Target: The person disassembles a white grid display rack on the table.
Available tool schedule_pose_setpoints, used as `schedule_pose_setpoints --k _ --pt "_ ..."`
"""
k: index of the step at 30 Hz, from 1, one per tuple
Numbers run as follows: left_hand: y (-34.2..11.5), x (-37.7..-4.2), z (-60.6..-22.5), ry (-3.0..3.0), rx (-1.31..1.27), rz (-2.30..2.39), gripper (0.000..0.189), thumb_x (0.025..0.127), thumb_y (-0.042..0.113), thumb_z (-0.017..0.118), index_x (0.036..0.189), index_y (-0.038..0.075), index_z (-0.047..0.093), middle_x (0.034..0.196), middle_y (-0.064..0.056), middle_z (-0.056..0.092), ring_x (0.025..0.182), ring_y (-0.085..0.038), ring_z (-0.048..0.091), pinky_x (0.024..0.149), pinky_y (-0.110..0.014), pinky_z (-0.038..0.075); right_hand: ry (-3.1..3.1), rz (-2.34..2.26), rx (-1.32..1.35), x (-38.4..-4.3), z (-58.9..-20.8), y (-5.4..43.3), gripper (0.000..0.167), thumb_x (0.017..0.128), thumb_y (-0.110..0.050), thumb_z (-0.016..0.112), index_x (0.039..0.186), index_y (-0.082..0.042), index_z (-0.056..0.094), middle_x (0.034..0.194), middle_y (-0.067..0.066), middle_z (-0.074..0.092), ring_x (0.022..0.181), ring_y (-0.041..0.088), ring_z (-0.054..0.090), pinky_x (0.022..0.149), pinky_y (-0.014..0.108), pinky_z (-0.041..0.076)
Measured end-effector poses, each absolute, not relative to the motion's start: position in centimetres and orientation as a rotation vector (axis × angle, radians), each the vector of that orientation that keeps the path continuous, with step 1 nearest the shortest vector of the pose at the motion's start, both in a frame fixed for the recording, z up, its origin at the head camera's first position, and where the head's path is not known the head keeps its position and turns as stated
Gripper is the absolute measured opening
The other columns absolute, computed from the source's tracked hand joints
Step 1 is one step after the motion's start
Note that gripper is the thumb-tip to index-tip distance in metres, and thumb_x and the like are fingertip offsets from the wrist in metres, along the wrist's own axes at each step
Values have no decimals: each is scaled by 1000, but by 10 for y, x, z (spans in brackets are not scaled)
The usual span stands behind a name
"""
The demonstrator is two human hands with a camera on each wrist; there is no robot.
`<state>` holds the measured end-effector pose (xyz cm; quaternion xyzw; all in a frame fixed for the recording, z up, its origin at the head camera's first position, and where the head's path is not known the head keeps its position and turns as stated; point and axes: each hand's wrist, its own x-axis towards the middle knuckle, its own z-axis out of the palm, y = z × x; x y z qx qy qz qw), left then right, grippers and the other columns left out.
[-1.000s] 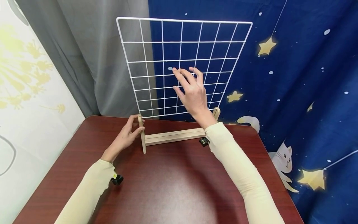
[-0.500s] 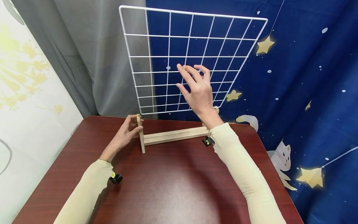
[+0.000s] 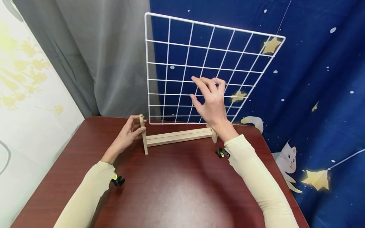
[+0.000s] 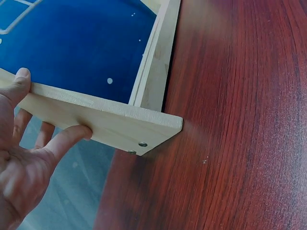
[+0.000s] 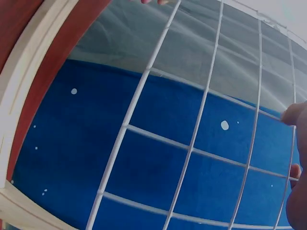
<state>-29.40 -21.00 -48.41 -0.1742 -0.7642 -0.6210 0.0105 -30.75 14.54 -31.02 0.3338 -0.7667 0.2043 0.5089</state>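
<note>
I see left hand (image 3: 125,136), fingers part-closed on stand (image 3: 179,136), probably steadying it on surface (image 3: 176,186) | right hand (image 3: 212,103), fingers hooked on grid (image 3: 202,67) mid-wires, probably for balance | grid tilted near stand

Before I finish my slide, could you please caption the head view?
Left hand grips a pale wooden stand; right hand holds a rectangular white wire grid clear of the stand's crossbar.

The white wire grid (image 3: 202,67) and right hand (image 3: 212,104) have shifted rightward; the grid's top edge now slopes down rightward, its lower left corner farther from the wooden stand (image 3: 179,137).
</note>
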Motion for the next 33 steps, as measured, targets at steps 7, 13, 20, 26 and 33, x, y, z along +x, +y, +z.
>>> schedule_pose_setpoints --k 7,13,20,26,33 --pt "-208 -292 -484 -2387 -514 -1938 55 107 22 64 152 10 36 141 3 55 126 -12 61 89 -37 64 -1891 487 794 -296 -322 160 51 85 -5 73 135 -10 68 113 17 66 115 45 50 107 55 36" --pt "-208 -290 -483 -2385 -501 -1930 56 107 22 65 153 10 36 140 2 56 130 -20 60 89 -38 64 -1938 477 779 -287 -333 169 54 80 -1 72 133 -10 68 112 18 65 117 49 50 108 56 37" --pt "-205 -288 -482 -2402 -507 -1897 55 107 22 64 154 12 37 141 1 55 130 -23 60 90 -41 64 -1962 488 702 -281 -346 183 50 80 -5 72 129 -9 69 111 18 67 113 44 53 106 56 37" --pt "-203 -287 -483 -2426 -488 -1834 53 107 23 65 153 15 40 144 -7 56 132 -22 59 89 -42 64 -2005 537 618 -280 -355 201 52 77 -6 74 129 -10 70 111 18 68 112 46 51 103 55 39" --pt "-208 -282 -483 -2439 -482 -1690 49 106 24 66 150 20 45 141 -7 60 125 -10 62 86 -39 65 -2106 524 538 -277 -367 220 56 75 -10 75 130 -12 70 114 17 69 111 44 52 97 53 44"
